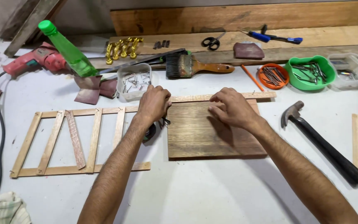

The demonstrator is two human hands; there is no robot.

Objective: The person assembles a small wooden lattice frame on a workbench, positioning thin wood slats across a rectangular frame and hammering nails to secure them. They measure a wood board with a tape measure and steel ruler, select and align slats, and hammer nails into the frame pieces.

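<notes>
Head view: a thin pale wooden strip (224, 97) runs left to right along the far edge of a flat brown wooden board (212, 132) on the white table (212, 191). Both hands sit at it — left hand (153, 103) curled, fingers closed at the strip's left stretch; right hand (231, 108) nearer its middle, fingers bent and pressing down.

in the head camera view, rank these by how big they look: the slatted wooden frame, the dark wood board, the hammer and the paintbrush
1. Slatted wooden frame, widest spread on the table.
2. Dark wood board, under the right hand.
3. Hammer, though it lies nearer the camera than the brush.
4. Paintbrush, farther back, so its rank below the hammer is unsure.
</notes>
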